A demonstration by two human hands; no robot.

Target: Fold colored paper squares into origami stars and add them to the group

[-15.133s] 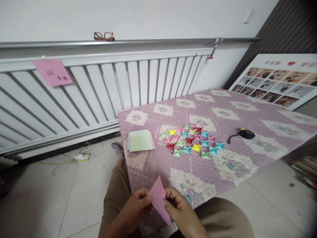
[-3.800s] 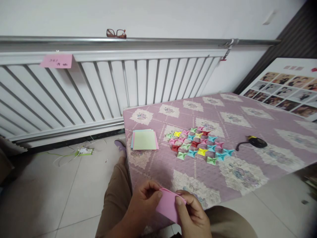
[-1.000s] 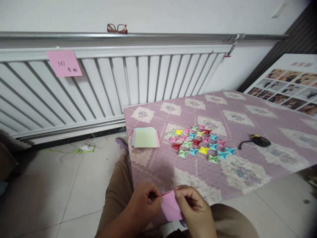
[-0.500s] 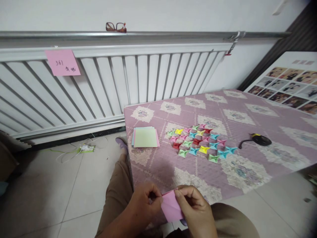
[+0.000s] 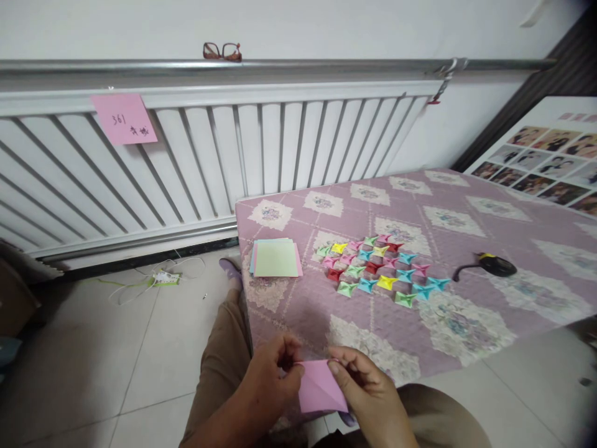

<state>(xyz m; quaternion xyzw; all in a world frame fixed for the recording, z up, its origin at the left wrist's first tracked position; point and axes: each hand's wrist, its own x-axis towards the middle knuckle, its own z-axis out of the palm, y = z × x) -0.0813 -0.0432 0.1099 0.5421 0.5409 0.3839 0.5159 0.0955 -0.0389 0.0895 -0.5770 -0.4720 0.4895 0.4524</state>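
Note:
A creased pink paper (image 5: 321,387) is stretched between my two hands, over my lap at the table's near edge. My left hand (image 5: 275,379) pinches its upper left corner between thumb and fingers. On the other side, my right hand (image 5: 368,386) grips the upper right corner, thumb on the near face. Beyond them on the table, a stack of square paper sheets (image 5: 276,259) lies at the left, pale green on top. To its right stand several small folded paper pieces (image 5: 372,268) in green, yellow, pink, red and blue, set in rough rows.
A patterned purple cloth covers the table (image 5: 298,320). At the right lies a black and yellow object (image 5: 498,266), near a photo board (image 5: 550,155). Glasses (image 5: 222,51) rest on the pipe above the radiator (image 5: 265,143). A power strip (image 5: 166,279) with cables lies on the floor.
The pink paper has turned so its top edge is nearly level and more of its face shows. Both hands still hold it. The view has shifted slightly.

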